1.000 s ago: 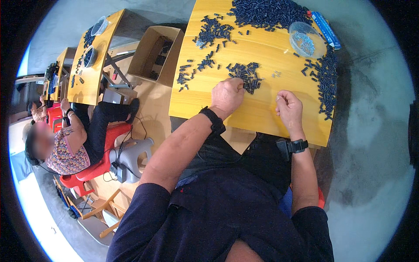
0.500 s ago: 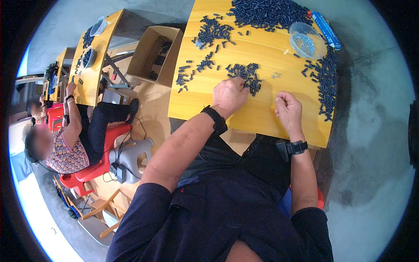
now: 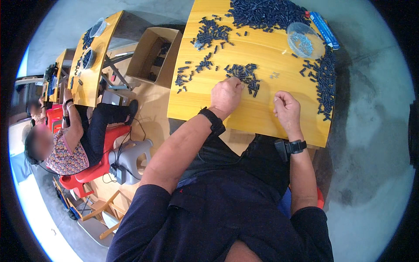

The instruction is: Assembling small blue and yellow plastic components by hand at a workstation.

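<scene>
Fingers of the left hand curl together onto a small heap of dark pieces on the yellow table. Just beside, the right hand rests loosely curled; I cannot tell whether it holds anything.

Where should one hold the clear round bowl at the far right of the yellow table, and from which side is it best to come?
Probably at its rim. The clear bowl stands upright and open, with small dark pieces inside. Its near-left edge faces bare table, while dark pieces crowd the right side and a blue box lies behind. Coming from the near left, toward the right hand, looks freest.
</scene>
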Tool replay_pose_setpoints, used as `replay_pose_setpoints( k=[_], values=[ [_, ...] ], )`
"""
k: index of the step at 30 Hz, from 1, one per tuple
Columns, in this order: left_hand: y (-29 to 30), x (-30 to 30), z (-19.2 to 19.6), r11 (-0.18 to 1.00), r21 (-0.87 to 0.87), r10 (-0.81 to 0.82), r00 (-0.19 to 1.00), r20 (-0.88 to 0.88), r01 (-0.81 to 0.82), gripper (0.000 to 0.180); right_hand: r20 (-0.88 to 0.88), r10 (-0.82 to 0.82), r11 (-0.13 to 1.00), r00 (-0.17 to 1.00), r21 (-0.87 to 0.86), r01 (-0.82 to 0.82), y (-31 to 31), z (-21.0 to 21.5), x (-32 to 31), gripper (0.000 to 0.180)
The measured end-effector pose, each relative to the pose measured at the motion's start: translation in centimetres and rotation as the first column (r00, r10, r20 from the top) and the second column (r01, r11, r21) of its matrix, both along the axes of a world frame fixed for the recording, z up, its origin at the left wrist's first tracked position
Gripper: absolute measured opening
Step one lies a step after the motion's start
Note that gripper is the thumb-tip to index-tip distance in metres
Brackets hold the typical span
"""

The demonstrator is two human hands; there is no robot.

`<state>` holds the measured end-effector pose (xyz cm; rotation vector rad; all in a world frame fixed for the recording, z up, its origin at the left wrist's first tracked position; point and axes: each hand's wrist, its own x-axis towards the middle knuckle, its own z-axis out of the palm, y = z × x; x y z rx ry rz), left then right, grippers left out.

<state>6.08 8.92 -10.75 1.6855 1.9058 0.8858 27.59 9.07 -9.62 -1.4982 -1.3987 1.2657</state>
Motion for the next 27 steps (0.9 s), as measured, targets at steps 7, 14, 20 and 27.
replay_pose_setpoints(
  k=[7, 14, 20, 27],
  values=[
    [-0.5, -0.6, 0.1, 1.0, -0.006, 0.003, 0.994, 0.105, -0.002, 0.018, 0.025, 0.004, 0.999, 1.0, 0.05, -0.005, -0.1, -0.2, -0.1, 0.008],
    [-3.1, -2.3, 4.5, 0.946, -0.298, 0.199, 0.492, 0.848, 0.13, 0.016, 0.007, -0.022, 1.0, 1.0, -0.005, 0.022, -0.1, -0.2, -0.1, 0.011],
    [-4.7, -2.9, 8.0, 0.953, -0.252, 0.208, 0.241, 0.948, 0.167, 0.014, 0.026, -0.025, 0.997, 0.999, -0.071, 0.027, 0.2, 0.9, 0.2, 0.014],
    [-6.0, -3.5, 8.5, 0.959, -0.137, 0.1, 0.155, 0.983, 0.25, 0.016, -0.172, 0.126, 0.992, 0.977, 0.023, -0.124, -1.5, 6.4, -2.1, 0.012]
  ],
)
